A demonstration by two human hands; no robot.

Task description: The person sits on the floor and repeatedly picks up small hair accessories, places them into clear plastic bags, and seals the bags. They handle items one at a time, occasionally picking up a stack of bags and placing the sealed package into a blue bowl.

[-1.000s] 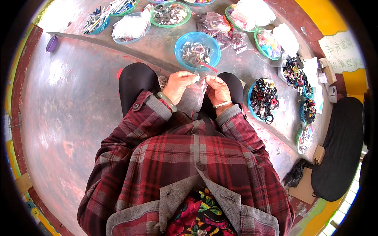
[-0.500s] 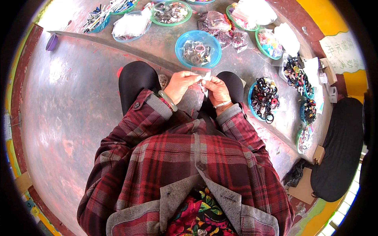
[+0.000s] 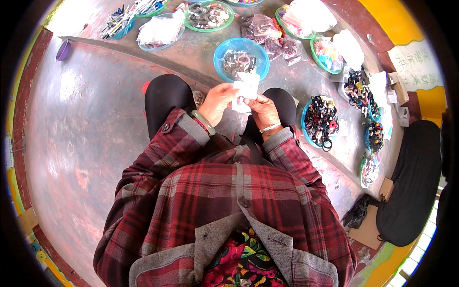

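Between my knees, both hands hold a small whitish plastic bag (image 3: 247,87) up over the near edge of a blue basin. My left hand (image 3: 216,104) pinches its left side, with a bangle at the wrist. On the lower right side, the fingers of my right hand (image 3: 264,113) are closed on it. Glare washes out the bag, so I cannot tell what is inside. The blue basin (image 3: 224,46) just beyond holds bagged dark ring-shaped pieces and a pink ring.
At right, a blue basin (image 3: 304,125) holds black hair ties, with more filled baskets past it. Farther off sit a green basket (image 3: 231,19), bundled clear bags (image 3: 260,28) and a pen basket (image 3: 119,32). A purple bowl (image 3: 62,50) lies left; a black cushion (image 3: 409,182) lies right.
The small bag has turned and spread so its white face shows broadly between my hands. My fingers were close together before; now they are a little farther apart.
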